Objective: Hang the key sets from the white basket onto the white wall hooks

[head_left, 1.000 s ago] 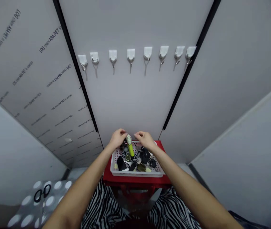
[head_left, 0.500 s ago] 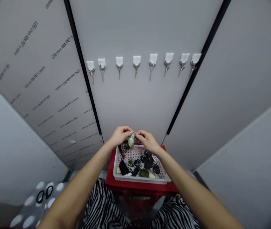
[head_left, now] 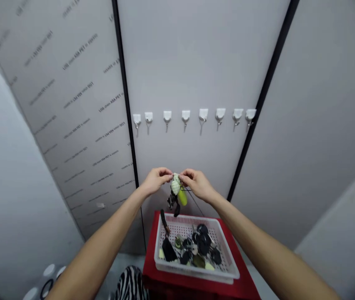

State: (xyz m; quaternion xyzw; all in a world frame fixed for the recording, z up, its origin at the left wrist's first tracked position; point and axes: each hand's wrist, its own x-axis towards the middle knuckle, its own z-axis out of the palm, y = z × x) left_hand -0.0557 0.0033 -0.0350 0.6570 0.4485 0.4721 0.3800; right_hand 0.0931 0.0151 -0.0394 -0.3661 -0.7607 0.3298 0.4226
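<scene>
My left hand (head_left: 156,181) and my right hand (head_left: 197,183) are raised side by side, each with thumb and fingers pinched. Between them they hold the top of a keychain (head_left: 175,186), whose pale green charm hangs down with a yellow-green piece and dark pieces under it. Its ring or loop is too small to make out at the fingertips. Below and nearer to me is a white perforated plastic basket (head_left: 196,273), holding black round pieces (head_left: 202,242), a flat black piece (head_left: 168,250) and other small key-like items.
A row of several white hooks (head_left: 185,116) is fixed to the grey wall panel ahead, above my hands. Black strips (head_left: 125,83) run down both sides of that panel. The basket rests on a red surface (head_left: 152,271). Dotted material (head_left: 49,271) lies at the lower left.
Both hands have lifted the keychain away from the basket toward the wall, so more of it now hangs free. My view has shifted, and the hooks and basket appear lower.
</scene>
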